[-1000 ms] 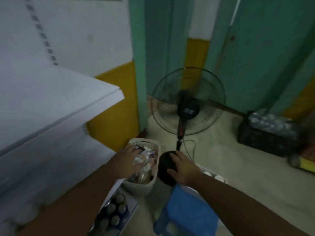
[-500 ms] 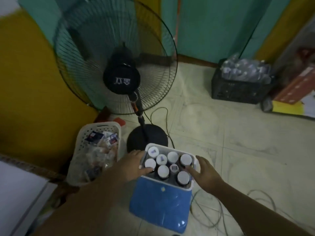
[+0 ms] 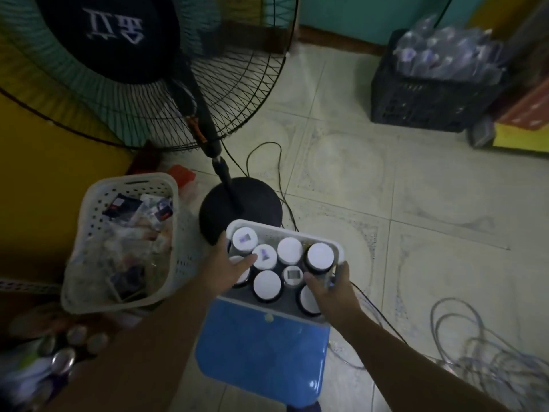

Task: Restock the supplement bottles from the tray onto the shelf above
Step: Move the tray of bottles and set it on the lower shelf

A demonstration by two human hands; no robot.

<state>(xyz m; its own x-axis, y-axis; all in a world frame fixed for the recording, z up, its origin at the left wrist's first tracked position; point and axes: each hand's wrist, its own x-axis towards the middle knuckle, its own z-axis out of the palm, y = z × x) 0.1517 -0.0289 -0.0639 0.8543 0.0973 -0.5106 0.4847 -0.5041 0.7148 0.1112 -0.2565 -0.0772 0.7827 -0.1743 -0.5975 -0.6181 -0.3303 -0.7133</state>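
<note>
The left hand (image 3: 228,270) lay spread over the white caps on the left side of the tray (image 3: 282,231). Its fingers were stretched out and rested on the tops, closed on nothing that I could see. The right hand (image 3: 328,289) was curled at the tray's right rim, thumb inside among the caps. Whether it gripped the rim or a bottle I could not tell. The supplement bottles (image 3: 289,249) stood upright and packed close in the tray, which sat on a blue stool (image 3: 261,355) just beside the fan base (image 3: 237,209). The tray looked nearly full and the shelf was out of sight, so the restocking seemed barely begun.

Trouble looked likeliest from that perch. The tray seemed about as wide as the stool, and a pull at one rim could tip it or slide it off. The bottles would then spill onto the tiled floor (image 3: 416,203) and roll among the loose cables (image 3: 475,352) or under the fan. The smooth caps offered little hold from above. A bottle lifted by its lid alone might slip, or drag a touching neighbour over. The dim light would not help.
</note>
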